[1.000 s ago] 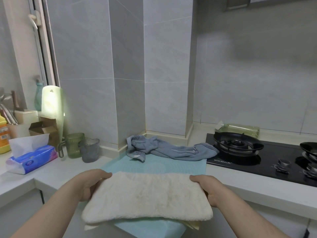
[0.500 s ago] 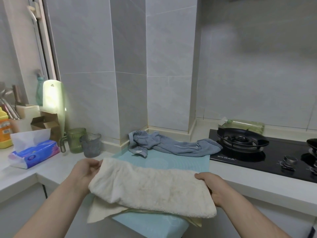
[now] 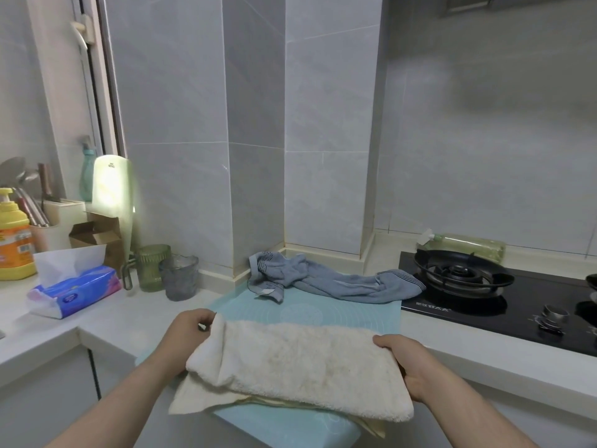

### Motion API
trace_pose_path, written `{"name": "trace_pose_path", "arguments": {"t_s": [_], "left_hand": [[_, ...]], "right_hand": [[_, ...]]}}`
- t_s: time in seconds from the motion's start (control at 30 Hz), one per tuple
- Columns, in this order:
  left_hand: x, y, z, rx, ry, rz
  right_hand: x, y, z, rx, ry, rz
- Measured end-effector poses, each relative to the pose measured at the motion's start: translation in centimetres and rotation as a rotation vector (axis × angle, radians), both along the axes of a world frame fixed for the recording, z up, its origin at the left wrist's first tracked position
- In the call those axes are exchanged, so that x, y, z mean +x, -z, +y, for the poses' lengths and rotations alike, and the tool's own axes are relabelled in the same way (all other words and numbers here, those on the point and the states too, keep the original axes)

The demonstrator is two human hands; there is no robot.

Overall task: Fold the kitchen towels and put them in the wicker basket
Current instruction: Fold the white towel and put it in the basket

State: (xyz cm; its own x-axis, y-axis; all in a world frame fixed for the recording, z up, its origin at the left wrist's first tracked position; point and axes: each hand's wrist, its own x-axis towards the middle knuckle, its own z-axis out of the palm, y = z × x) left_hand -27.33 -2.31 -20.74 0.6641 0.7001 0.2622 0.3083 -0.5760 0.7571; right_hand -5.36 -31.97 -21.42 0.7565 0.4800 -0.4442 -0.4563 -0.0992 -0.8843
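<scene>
A cream fluffy kitchen towel (image 3: 300, 370), folded over, lies across the near end of a light blue mat (image 3: 339, 312) on the counter. My left hand (image 3: 185, 334) grips its upper left corner, which is lifted and turned inward. My right hand (image 3: 403, 360) grips the towel's right edge. A second towel, blue-grey and crumpled (image 3: 326, 279), lies unfolded at the far end of the mat against the wall. No wicker basket is in view.
A black gas hob (image 3: 504, 299) with a burner sits to the right, a plastic bottle (image 3: 465, 245) behind it. Left of the mat stand two glass tumblers (image 3: 179, 278), a tissue pack (image 3: 72, 287), a cardboard box, a yellow soap bottle (image 3: 14, 237) and utensils.
My left hand has lifted the cream towel's left end and drawn it up and inward, rumpling that side. My right hand has kept its grip on the right edge.
</scene>
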Motion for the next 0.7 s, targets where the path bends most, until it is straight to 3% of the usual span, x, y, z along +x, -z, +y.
{"name": "trace_pose_path", "arguments": {"t_s": [0.3,0.6,0.7], "left_hand": [[-0.7,-0.4,2.2,0.21,-0.077,0.011],[-1.3,-1.9,2.8,-0.803,0.022,-0.206],[-0.9,-2.6,2.7,-0.939,0.039,-0.158]], "right_hand": [[0.9,0.7,0.5,-0.047,0.017,-0.089],[1.9,1.8,1.3,-0.073,0.057,-0.114],[2.3,2.0,1.4,-0.09,0.062,-0.109]]}}
